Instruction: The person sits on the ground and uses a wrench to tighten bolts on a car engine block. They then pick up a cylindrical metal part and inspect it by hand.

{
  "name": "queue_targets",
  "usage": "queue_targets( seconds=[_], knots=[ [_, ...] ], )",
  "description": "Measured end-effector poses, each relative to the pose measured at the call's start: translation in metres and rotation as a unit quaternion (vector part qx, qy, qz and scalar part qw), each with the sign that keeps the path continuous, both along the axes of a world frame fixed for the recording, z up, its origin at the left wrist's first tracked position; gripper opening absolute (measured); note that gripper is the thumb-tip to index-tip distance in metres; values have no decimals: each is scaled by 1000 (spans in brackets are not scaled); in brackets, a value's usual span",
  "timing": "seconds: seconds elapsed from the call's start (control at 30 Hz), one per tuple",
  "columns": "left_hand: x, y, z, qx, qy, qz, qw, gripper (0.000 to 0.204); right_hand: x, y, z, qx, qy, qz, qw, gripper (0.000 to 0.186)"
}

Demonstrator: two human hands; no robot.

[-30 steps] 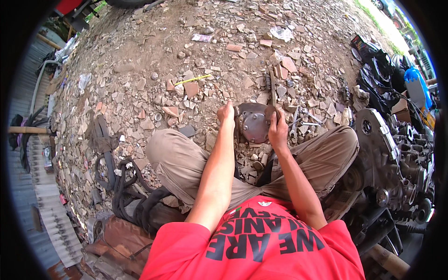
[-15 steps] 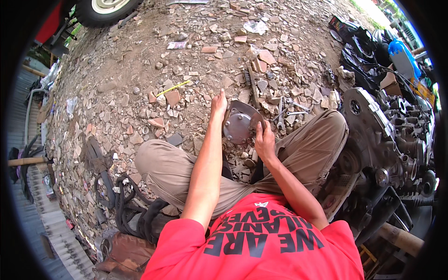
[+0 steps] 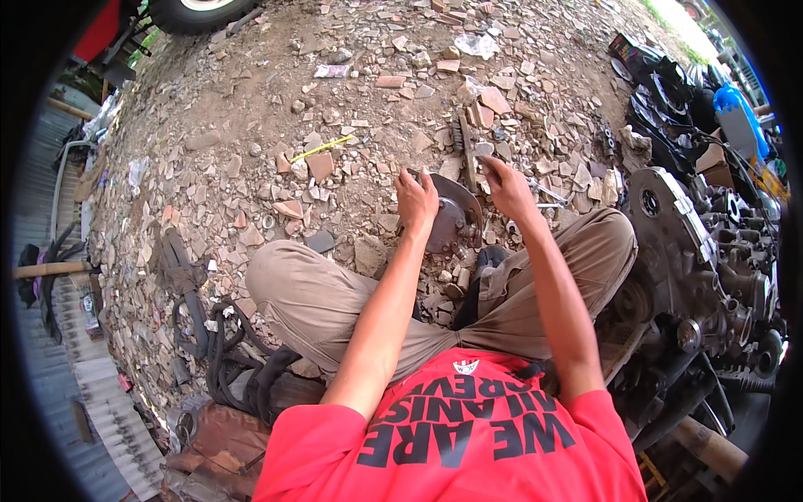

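A round, dark metal cover (image 3: pixel 445 227) with bolt heads around its raised middle and a wider curved rim stands tilted between my lower legs. My left hand (image 3: pixel 417 203) is closed on the cover's upper left rim, the fingertips partly hidden. My right hand (image 3: pixel 510 194) is off the cover, reaching up beside its right side with the index finger stretched out. Nothing shows in that hand. Close to its fingertips lies a wire brush (image 3: pixel 466 151) with a long wooden handle, apart from the hand as far as I can see.
Wrenches (image 3: pixel 548 194) lie on the rubble beyond my right knee. A large engine block (image 3: pixel 669 243) stands at the right, near a blue-and-grey jug (image 3: pixel 738 121). Black hoses (image 3: pixel 238 372) lie at the left. A yellow strip (image 3: pixel 323 149) rests on broken tiles ahead.
My right hand has let go of the cover's right side and moved up toward the brush. My left hand has curled onto the rim. The view has shifted slightly.
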State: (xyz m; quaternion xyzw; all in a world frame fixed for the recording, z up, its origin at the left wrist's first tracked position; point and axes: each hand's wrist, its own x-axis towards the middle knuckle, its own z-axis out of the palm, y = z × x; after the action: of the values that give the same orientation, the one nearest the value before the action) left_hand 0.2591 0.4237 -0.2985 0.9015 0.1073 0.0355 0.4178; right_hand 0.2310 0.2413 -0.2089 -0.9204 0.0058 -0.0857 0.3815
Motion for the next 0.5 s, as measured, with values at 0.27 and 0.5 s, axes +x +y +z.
queue_targets(
  seconds=[0.27, 0.5],
  knots=[
    [1, -2, 10, 7, 26, -7, 1000, 61, -22, -8, -7, -236, 111, 268, 928, 48],
    [3, 3, 16, -87, 22, 23, 996, 59, -20, 1, -18, -85, 74, 179, 977, 31]
  ],
)
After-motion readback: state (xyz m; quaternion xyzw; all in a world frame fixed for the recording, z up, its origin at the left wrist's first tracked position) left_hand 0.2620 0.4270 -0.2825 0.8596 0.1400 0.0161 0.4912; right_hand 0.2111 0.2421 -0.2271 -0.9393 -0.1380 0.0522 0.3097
